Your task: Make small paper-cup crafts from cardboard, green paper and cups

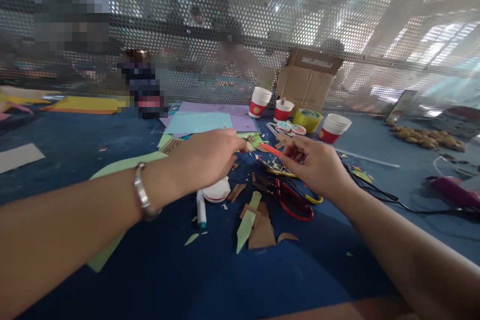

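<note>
My left hand [204, 160], a metal bracelet on its wrist, reaches over the middle of the table with curled fingers. Its fingertips are close to small scraps, and what they pinch, if anything, is hidden. My right hand [309, 160] pinches a thin, flat orange strip [271, 149] that points toward the left hand. Below the right hand lie red-handled scissors [294, 205] and yellow-handled scissors [314, 200]. A pale green paper blade shape [245, 230] rests on brown cardboard [264, 232]. Beside the left hand are a white marker [201, 207] and a white round piece [216, 191].
Paper cups [260, 102], a roll of yellow-green tape [307, 119] and a cardboard box [307, 80] stand at the back. Coloured paper sheets [198, 123] lie behind the left hand. A black cable [375, 195] runs to the right. A perforated screen [247, 25] borders the table.
</note>
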`<state>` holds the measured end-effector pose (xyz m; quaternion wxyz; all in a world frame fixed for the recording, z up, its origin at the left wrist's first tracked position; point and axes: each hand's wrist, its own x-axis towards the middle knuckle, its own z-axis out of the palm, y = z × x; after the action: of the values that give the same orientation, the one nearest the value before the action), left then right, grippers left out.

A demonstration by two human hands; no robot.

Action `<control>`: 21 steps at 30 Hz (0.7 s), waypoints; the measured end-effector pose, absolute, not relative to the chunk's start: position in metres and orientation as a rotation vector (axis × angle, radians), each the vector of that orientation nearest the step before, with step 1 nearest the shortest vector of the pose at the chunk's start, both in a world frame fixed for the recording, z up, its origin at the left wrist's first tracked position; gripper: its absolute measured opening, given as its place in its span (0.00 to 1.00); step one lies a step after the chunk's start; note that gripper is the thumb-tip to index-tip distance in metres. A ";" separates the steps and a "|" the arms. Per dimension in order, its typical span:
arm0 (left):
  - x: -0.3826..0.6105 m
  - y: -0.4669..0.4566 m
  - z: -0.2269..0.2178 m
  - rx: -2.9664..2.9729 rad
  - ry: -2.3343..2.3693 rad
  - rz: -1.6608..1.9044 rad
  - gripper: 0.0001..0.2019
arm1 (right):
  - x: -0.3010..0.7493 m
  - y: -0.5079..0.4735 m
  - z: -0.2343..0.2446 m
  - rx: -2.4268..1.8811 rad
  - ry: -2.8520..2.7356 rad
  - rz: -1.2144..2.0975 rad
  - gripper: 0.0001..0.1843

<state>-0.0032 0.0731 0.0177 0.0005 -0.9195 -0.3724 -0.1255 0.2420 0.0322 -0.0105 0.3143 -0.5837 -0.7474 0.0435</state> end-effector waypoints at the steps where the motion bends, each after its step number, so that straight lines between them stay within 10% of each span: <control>1: 0.001 0.084 0.017 -2.851 -1.164 -0.397 0.16 | 0.242 0.032 -0.010 -1.534 -1.970 0.118 0.07; 21: 0.023 0.155 -0.005 -2.971 -0.914 -0.276 0.09 | 0.244 0.036 -0.018 -1.487 -1.966 0.261 0.07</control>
<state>0.0229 0.1546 -0.0049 0.0105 -0.9520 -0.2928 -0.0883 0.2438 0.0361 -0.0177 0.3251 -0.5673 -0.7501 0.0994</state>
